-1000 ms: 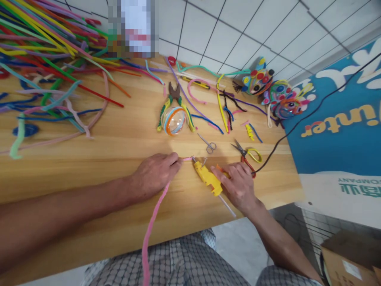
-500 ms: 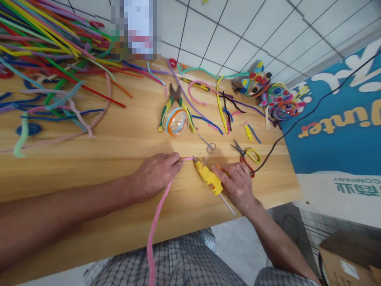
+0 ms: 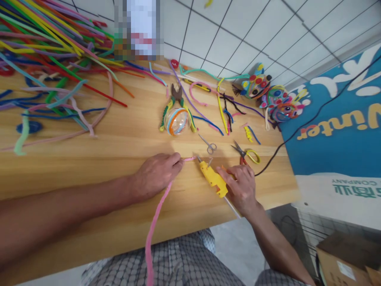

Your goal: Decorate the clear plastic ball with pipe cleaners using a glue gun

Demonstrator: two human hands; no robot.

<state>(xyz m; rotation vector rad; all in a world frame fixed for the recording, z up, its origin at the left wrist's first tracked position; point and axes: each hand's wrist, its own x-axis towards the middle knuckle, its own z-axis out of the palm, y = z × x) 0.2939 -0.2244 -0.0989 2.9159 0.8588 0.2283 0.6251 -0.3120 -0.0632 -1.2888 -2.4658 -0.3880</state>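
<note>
Left fingers (image 3: 176,159) pinch stem (image 3: 157,214) beside glue gun (image 3: 212,178), right fingers (image 3: 237,174) clamped on it; slip toward nozzle (image 3: 199,159) could burn skin.

Fuzzy matt pink stem (image 3: 157,215), glossy yellow plastic glue gun (image 3: 213,179).

On the counter (image 3: 74,159), the pipe cleaner heap (image 3: 59,43) lies at the left; the pliers (image 3: 176,93) lie to its right, with the ball (image 3: 178,121) between their handles; the figures (image 3: 256,86) sit back right. The small scissors (image 3: 207,142) lie before the ball, rightward; the large scissors (image 3: 243,153) lie right of them; the glue gun (image 3: 212,176) is before the small scissors.
</note>
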